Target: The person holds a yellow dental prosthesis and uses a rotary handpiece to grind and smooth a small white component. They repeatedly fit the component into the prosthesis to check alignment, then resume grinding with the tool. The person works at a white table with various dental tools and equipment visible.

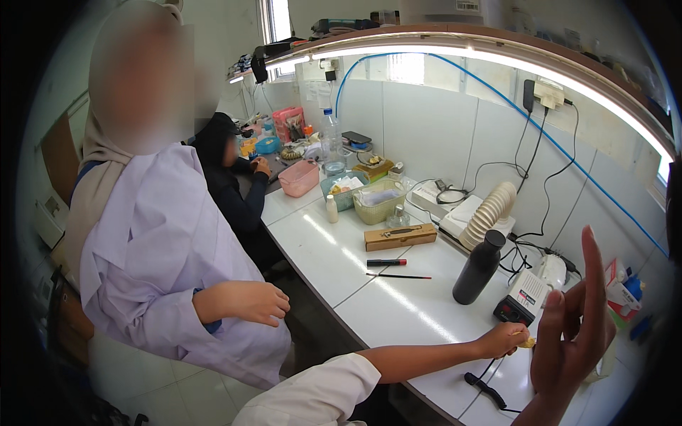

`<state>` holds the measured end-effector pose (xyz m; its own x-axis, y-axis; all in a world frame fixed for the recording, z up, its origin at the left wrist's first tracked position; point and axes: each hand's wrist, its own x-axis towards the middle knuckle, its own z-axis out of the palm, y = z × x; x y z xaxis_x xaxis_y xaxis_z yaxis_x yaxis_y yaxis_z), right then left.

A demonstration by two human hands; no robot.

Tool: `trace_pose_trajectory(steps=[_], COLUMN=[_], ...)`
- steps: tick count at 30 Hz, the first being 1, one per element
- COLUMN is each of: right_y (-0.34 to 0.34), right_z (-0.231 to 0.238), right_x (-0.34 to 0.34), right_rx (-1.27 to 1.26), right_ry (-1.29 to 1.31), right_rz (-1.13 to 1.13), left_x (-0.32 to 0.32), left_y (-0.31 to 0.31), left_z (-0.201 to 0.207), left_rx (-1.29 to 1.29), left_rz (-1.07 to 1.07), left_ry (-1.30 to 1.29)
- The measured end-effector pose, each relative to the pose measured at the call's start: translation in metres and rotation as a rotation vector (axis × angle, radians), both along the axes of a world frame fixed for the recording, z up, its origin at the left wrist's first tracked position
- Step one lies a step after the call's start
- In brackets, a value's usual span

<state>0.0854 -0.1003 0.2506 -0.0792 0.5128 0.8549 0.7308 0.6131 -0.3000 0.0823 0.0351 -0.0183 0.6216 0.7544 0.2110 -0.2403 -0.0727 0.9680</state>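
Observation:
My left arm, in a white sleeve, reaches across to the right over the white worktop. My left hand (503, 341) is closed, with a small yellow thing (527, 343) showing at its fingertips; its kind is too small to make out. Just beyond that hand stands a white box-shaped device with a black front (522, 298). My right hand (577, 323) is raised nearer the camera, its fingers stretched upward and thumb apart, holding nothing. Below my left hand lies a black corded handpiece (485, 390). A dark bottle (480, 268) stands tilted-looking behind the device.
A person in a pale lilac coat (167, 248) stands at the left; another in dark clothes (231, 184) sits beyond. The worktop (355, 305) carries a long cardboard box (400, 238), a marker (387, 263), a thin brush-like stick (399, 276), baskets (376, 202) and a ribbed white hose (490, 213).

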Motion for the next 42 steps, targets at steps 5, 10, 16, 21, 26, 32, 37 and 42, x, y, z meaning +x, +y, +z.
trace_pose_trajectory(steps=[5, 10, 16, 21, 26, 32, 37, 42], right_y=[0.024, 0.042, 0.048, 0.03, 0.027, 0.019, 0.019, 0.018], right_z=[0.002, -0.02, -0.12, -0.162, -0.189, -0.188, -0.19, -0.189], right_x=[0.031, 0.077, 0.081, 0.111, 0.127, 0.119, 0.125, 0.124], right_rx=[0.043, 0.051, -0.102, -0.228, -0.351, -0.163, -0.164, -0.209], right_ry=[0.035, 0.14, -0.128, -0.216, -0.015, -0.165, -0.154, -0.164], right_rz=[-0.225, -0.257, -0.024, -0.16, -0.115, -0.188, -0.17, -0.189], left_x=[-0.014, -0.017, -0.024, -0.018, -0.012, 0.013, 0.013, 0.01], left_y=[-0.003, -0.004, 0.0, 0.002, -0.009, -0.002, -0.006, -0.014], left_z=[0.017, 0.038, 0.034, 0.028, 0.028, -0.008, -0.012, -0.003], left_rx=[-0.268, -0.406, -0.642, -0.726, -0.614, -0.49, -0.374, -0.273], left_rz=[-0.115, -0.163, -0.153, -0.263, -0.238, -0.269, -0.257, -0.182], left_ry=[-0.011, -0.056, -0.155, -0.161, -0.035, -0.059, -0.062, 0.048])
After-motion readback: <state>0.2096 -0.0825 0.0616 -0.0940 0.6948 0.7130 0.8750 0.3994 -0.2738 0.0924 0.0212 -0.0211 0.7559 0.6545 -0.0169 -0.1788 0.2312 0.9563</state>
